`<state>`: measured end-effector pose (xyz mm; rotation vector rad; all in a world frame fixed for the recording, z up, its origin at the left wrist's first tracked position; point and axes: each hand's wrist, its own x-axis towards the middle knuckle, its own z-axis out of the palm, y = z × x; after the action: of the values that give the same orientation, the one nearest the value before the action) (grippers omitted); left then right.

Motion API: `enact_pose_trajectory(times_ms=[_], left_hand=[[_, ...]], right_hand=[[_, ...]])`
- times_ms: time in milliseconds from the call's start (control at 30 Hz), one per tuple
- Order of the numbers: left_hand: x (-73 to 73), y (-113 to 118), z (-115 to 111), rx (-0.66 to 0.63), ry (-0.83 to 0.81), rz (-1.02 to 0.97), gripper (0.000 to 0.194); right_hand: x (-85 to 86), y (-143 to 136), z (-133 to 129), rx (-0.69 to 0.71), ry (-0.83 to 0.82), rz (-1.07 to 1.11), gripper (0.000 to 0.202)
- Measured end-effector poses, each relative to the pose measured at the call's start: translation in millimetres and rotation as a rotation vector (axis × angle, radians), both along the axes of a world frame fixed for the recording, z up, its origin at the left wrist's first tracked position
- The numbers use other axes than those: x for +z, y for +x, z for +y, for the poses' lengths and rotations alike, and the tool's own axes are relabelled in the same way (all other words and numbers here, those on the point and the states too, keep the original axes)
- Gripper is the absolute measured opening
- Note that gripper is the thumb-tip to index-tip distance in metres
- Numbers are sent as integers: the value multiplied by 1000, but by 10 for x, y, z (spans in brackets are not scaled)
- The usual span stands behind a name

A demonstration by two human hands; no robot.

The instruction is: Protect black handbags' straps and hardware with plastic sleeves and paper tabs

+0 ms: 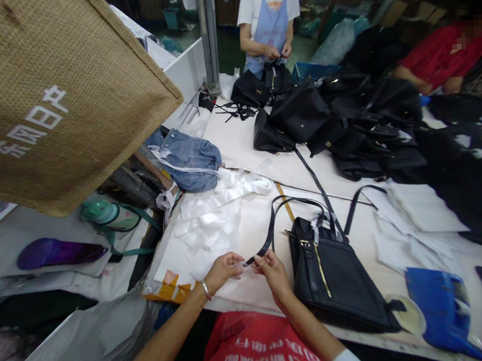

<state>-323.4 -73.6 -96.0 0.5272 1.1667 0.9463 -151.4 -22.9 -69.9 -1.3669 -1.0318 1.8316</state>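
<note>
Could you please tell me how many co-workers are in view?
2: one person in a blue apron beyond the table, and another person in red at upper right by the piled black bags. Others may be hidden.

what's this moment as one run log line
right hand: pinching black strap | left hand: at its tip | black bag: on table, right of hands | white material: on table

There are the wearer's two hands [221,272], two co-workers [271,25], one green bottle [119,216] and uncountable black bags [347,285].
</note>
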Motion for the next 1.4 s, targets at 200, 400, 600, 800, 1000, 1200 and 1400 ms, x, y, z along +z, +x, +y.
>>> enact_pose_trajectory(times_ms=[200, 400, 600, 800, 1000, 1200, 1400], left_hand=[[91, 103, 12, 12, -6, -36, 38], [172, 142, 37, 43, -72, -74, 36], [211, 183, 86, 72, -88, -46, 32], [160, 246, 116, 77, 24, 104, 27], [75, 239, 108, 51, 31, 113, 25], [123, 272, 196, 44, 12, 216, 21], [131, 356, 293, 34, 32, 323, 16]], right_hand=[[-33, 25, 37, -55, -21, -52, 29], [-69, 15, 9, -88, -97, -19, 32], [-29, 20, -12, -51, -193, 37, 35], [77, 16, -24, 24, -184, 64, 32], [-13, 106, 208, -35, -322, 62, 35], [-85, 58, 247, -109, -294, 97, 32], [-56, 122, 197, -12, -367, 125, 28]])
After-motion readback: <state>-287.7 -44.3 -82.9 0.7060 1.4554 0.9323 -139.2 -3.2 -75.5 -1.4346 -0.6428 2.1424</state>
